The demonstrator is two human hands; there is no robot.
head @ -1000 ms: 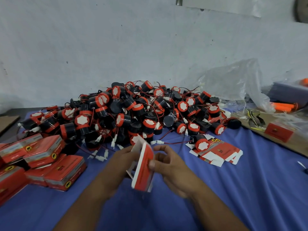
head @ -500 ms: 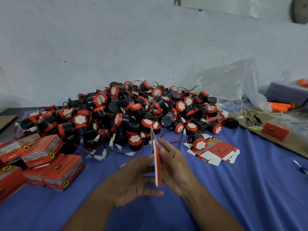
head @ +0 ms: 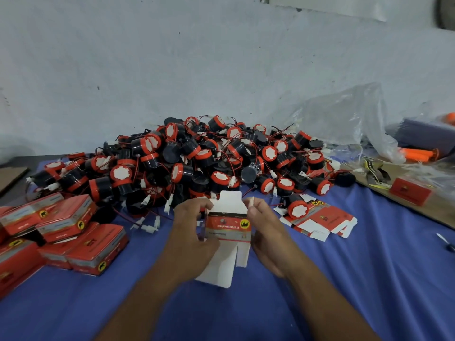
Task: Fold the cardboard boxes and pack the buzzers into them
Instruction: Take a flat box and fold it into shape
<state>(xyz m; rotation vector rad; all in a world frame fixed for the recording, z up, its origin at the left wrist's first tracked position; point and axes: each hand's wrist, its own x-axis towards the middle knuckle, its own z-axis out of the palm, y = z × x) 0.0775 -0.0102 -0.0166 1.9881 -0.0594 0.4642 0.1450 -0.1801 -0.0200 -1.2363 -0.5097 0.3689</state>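
Folded red boxes (head: 81,232) lie stacked at the left on the blue cloth (head: 369,279). Behind them a big pile of black and red buzzers (head: 197,161) fills the middle. In front of it, the left hand (head: 192,232) and the right hand (head: 266,232) each grasp one side of a half-opened cardboard box (head: 227,227), white flaps up and down. Flat box blanks (head: 325,222) lie just to the right, one buzzer on them.

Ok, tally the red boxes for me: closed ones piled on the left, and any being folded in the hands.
Closed boxes, left pile: 5 in view; the frame edge may hide more
Half-folded box, held by left hand and right hand: 1
Total: 6
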